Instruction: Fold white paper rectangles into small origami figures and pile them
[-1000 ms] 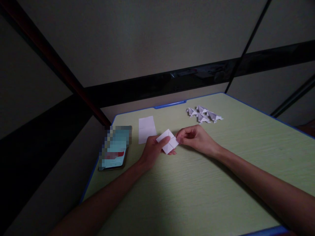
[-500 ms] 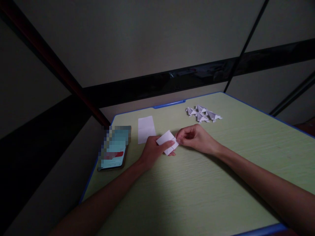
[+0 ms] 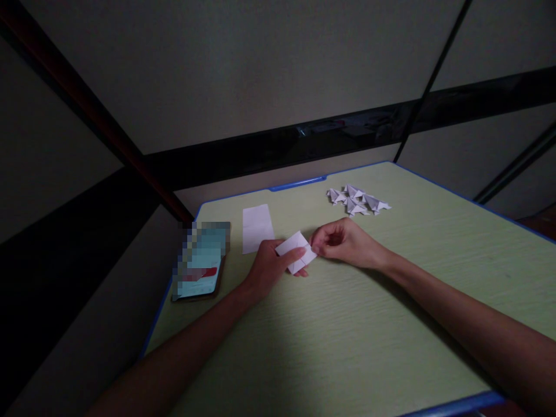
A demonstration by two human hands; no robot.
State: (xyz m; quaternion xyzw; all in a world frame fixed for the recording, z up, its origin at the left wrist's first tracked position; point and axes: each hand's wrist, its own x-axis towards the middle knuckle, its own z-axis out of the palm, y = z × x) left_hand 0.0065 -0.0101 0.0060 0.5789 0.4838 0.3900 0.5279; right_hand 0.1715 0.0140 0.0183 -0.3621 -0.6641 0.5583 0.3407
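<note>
A small folded white paper [image 3: 292, 248] with crease lines is held just above the table, turned like a diamond. My left hand [image 3: 270, 265] grips it from the left, thumb on top and fingers beneath. At its right corner my right hand [image 3: 341, 242] pinches the edge between thumb and forefinger, the other fingers curled. A flat white sheet [image 3: 257, 228] lies just behind my left hand. Several folded white paper figures [image 3: 355, 202] sit in a cluster farther back on the right.
A phone [image 3: 202, 260] with a lit, partly pixelated screen lies at the left edge of the pale green table [image 3: 339, 336]. The table has a blue rim. Behind it stand grey panels with a black glossy band [image 3: 260, 136].
Both hands keep nearly the same hold on the folded paper, whose tilt has shifted very slightly. The whole view has moved a little.
</note>
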